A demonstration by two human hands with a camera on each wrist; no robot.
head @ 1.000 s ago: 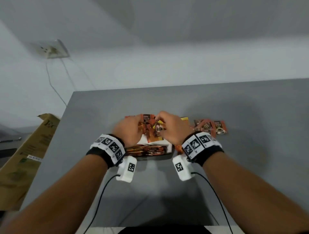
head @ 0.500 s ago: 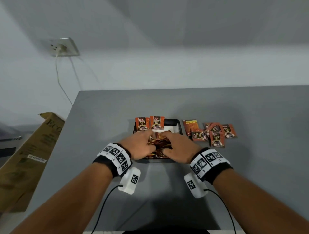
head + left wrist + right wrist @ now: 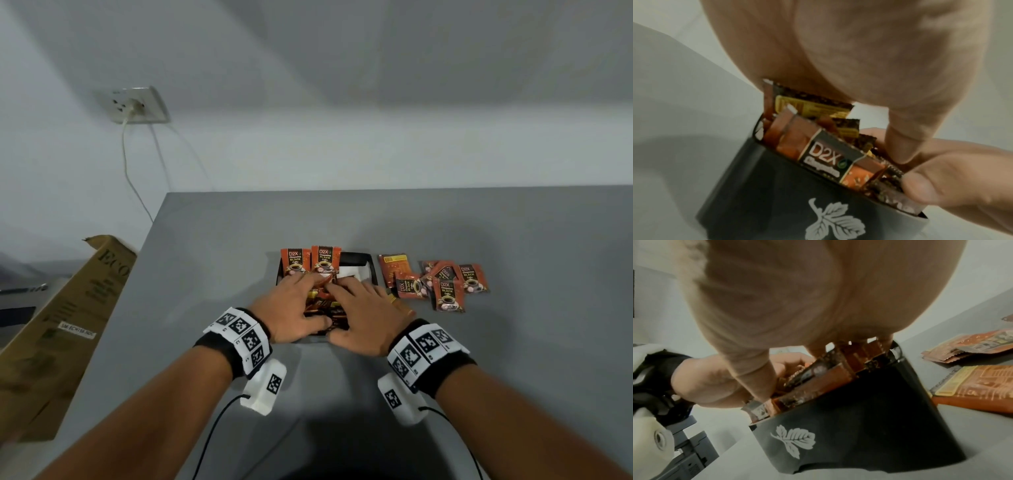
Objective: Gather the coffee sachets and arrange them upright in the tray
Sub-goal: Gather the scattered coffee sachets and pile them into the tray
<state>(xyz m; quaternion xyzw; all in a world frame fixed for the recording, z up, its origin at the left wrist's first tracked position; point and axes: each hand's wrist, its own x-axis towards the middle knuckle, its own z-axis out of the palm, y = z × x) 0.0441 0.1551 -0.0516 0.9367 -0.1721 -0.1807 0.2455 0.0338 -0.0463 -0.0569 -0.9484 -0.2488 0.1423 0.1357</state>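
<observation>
A black tray [image 3: 359, 256] with a white leaf print [image 3: 830, 219] stands on the grey table. Two orange coffee sachets [image 3: 310, 262] stand upright at its back left. A row of sachets [image 3: 824, 155] fills its near part, upright or leaning. Both hands are over this row. My left hand [image 3: 305, 303] spans it, thumb [image 3: 899, 146] against the near sachets. My right hand [image 3: 352, 308] squeezes the same row between thumb [image 3: 758, 386] and fingers [image 3: 885, 339]. Loose sachets [image 3: 442, 282] lie flat on the table right of the tray.
One flat sachet [image 3: 978, 386] lies close against the tray's right side. A cardboard box [image 3: 65, 325] leans off the table's left edge. A wall socket [image 3: 137, 104] with a cable is on the wall behind. Bare grey table [image 3: 531, 342] stretches to the right.
Both hands came down and toward me with the bundle of sachets into the tray's near part. The two upright sachets at the back now stand uncovered.
</observation>
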